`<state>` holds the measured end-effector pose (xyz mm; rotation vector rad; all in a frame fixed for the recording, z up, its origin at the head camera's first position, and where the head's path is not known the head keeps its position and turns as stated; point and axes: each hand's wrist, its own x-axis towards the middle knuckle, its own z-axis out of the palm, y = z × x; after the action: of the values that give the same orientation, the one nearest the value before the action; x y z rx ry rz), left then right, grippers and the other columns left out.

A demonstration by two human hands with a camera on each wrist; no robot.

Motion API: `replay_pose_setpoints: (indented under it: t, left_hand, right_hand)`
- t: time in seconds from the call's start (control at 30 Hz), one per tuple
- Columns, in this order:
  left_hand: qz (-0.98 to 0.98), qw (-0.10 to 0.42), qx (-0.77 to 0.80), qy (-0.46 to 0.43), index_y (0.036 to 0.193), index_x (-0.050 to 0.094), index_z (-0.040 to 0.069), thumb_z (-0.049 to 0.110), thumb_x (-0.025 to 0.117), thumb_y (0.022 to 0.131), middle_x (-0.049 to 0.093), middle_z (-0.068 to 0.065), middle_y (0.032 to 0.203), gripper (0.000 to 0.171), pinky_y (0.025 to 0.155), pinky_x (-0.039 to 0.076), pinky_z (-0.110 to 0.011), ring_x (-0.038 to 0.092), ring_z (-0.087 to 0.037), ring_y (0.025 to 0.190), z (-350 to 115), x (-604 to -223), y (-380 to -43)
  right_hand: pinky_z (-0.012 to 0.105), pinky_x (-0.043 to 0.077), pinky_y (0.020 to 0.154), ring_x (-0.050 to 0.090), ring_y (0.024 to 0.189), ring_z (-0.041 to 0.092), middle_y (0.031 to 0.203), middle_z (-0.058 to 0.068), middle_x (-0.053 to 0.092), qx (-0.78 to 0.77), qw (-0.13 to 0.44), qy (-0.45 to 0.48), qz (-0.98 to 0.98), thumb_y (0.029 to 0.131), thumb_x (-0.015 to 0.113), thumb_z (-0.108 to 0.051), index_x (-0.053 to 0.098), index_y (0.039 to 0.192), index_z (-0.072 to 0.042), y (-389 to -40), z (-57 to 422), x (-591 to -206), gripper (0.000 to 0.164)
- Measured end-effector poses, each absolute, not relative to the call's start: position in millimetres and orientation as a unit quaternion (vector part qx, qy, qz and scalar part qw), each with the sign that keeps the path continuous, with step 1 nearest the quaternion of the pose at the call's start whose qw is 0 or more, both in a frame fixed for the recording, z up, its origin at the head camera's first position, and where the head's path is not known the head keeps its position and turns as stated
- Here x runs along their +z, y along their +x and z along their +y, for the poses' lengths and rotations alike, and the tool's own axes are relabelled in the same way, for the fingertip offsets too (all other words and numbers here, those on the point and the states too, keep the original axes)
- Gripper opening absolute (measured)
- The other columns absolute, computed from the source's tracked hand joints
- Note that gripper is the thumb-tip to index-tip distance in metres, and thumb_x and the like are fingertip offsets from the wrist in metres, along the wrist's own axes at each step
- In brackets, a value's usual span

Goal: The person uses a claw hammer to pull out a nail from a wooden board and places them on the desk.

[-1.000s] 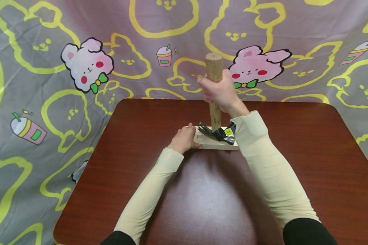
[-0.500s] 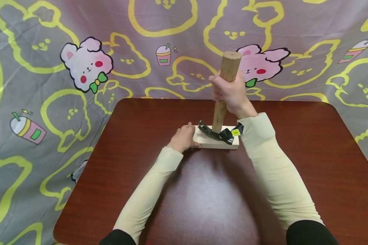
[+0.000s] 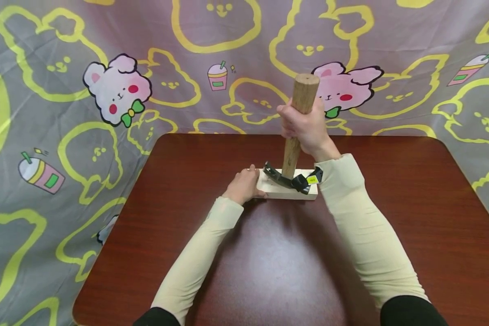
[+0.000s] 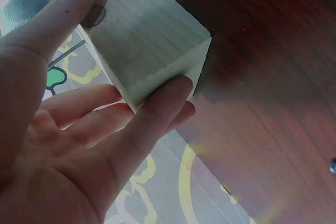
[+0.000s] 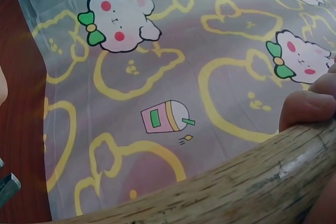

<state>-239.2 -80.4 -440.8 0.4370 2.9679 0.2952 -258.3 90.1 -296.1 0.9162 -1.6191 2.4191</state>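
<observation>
Black cloth [image 3: 411, 312] is seen nearest, at the lower edge of the head view; from there to the wrists, both arms are covered by cream sleeves [image 3: 197, 260]. Beneath them a glossy reddish-brown desk [image 3: 411, 194] is spread, and a pale patch of light is reflected by its near part. Towards the rear half of the desk a pale wooden block [image 3: 287, 194] is laid lengthwise from left to right. Its left end is gripped by the left hand [image 3: 242, 185], with the thumb set at the near edge and the fingers reached round to the far edge; in the left wrist view a dark knot [image 4: 94, 17] is shown in one face of the block. On the block's top the dark head of a claw hammer [image 3: 292, 156] is rested, its claw pointed towards the left hand. Its other end is partly hidden by a black device [image 3: 318, 173] with a yellow label, beside the right cuff. The wooden handle is held up steeply, its top leaned to the right, and its upper part is grasped by the right hand [image 3: 303, 124]. Farthest back, a greyish-pink curtain [image 3: 146, 22] is hung, printed with yellow outlines, rabbit faces and drink cups.
</observation>
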Motion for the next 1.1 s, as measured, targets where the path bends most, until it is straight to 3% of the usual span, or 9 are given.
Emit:
replay_pose_setpoints:
  t: [0.2,1.1]
  left_hand:
    - [0.983,0.049,0.094,0.149,0.123,0.058,0.002,0.044,0.085,0.069,0.053,-0.021,0.137,0.073,0.086,0.054,-0.049,0.064,-0.043,0.102,-80.1,-442.1,-239.0]
    - [0.984,0.057,0.078,0.149,0.130,0.056,0.002,0.045,0.083,0.071,0.047,-0.022,0.145,0.077,0.092,0.052,-0.047,0.061,-0.042,0.110,-79.7,-440.4,-239.2]
  right_hand:
    - [0.024,0.025,0.034,0.031,0.035,0.009,0.043,-0.002,0.037,0.797,0.041,0.299,-0.523,0.083,0.053,0.004,0.050,0.061,-0.006,-258.3,92.9,-296.3,0.025]
    - [0.028,0.024,0.032,0.029,0.033,0.014,0.043,0.000,0.036,0.791,0.083,0.326,-0.512,0.082,0.055,0.002,0.049,0.061,-0.006,-258.4,99.6,-297.4,0.024]
